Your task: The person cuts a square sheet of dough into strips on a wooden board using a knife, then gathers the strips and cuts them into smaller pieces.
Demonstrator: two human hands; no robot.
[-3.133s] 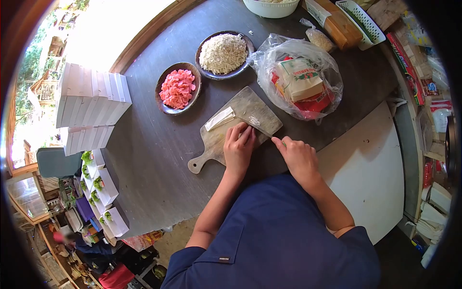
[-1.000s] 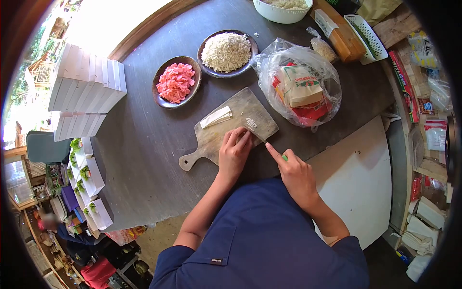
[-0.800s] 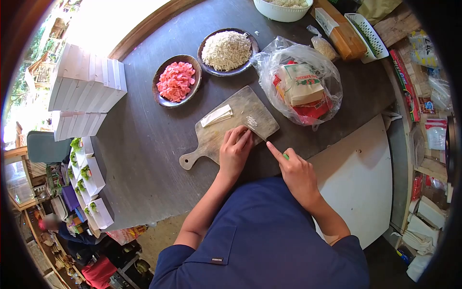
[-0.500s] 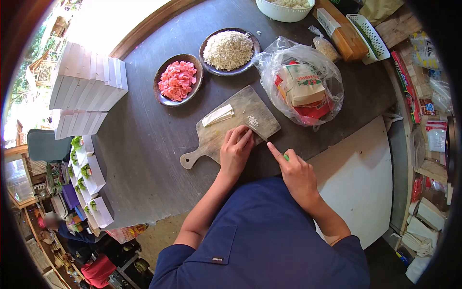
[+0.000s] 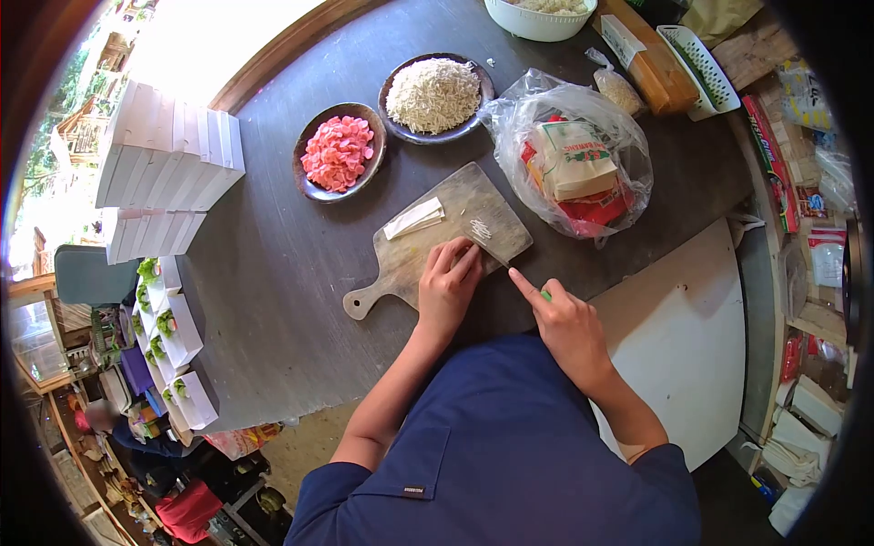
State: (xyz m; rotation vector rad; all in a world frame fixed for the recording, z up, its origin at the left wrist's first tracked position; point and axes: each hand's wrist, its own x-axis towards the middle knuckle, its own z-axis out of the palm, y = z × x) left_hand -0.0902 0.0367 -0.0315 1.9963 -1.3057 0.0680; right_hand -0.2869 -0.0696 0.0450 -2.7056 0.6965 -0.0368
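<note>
A wooden cutting board with a handle lies at an angle on the dark table. On its far part rest flat white slices and a small pile of thin white shreds. My left hand presses down on the board with curled fingers; whatever is under the fingertips is hidden. In my right hand is a knife with a green handle, my index finger stretched along it. The blade lies on the board, close beside the left fingertips.
Beyond the board stand a bowl of pink pieces and a plate heaped with white shreds. A plastic bag with packets sits to the right. White boxes are stacked at left, near open boxes with greens. Another person is at lower left.
The whole view has shifted very slightly. My right hand and the knife have moved a little towards me; my left hand keeps its place on the board.
</note>
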